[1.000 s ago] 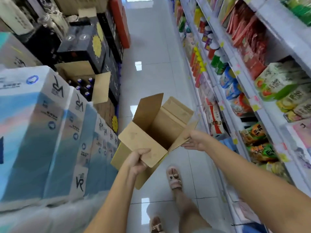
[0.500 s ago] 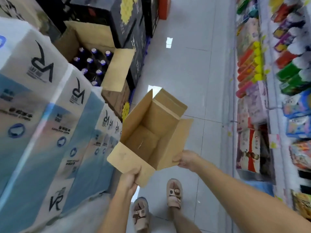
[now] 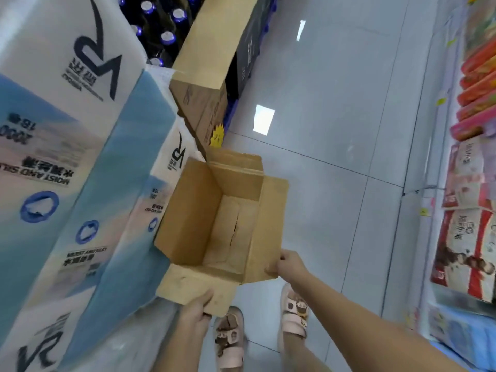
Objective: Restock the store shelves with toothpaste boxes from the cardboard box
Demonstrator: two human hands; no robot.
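Head view, single frame, looking down an aisle.

Task item: 1 cardboard box (image 3: 228,232), held above the floor (image 3: 335,157) in front of the person, mouth up and tilted towards the camera. All 4 flaps stand open. Inside I see only the bottom panels and the seam between them.

Hands: 2, both on the box.
- Left hand (image 3: 197,307): fingers curled round the edge of the near flap, gripping it.
- Right hand (image 3: 291,264): fingers closed on the near corner of the right-side flap, pinching the card.

Feet: 2, in pale sandals (image 3: 229,339), on the tiles directly below the box.

Left of the box: stacked tissue packs (image 3: 80,162), white and blue; I count 3 "VR" logos in view. The box's left flap lies just beside the nearest pack; I cannot tell whether they touch.

Beyond the packs: 1 further open carton (image 3: 212,49) holding dark bottles (image 3: 167,38); at least 6 blue caps show.

Right: shelves (image 3: 429,210) of packaged goods, with a stack of orange-red packs above and red-and-white packs below. Print is too blurred to read.

Floor: 2 bright light reflections on the grey tiles.
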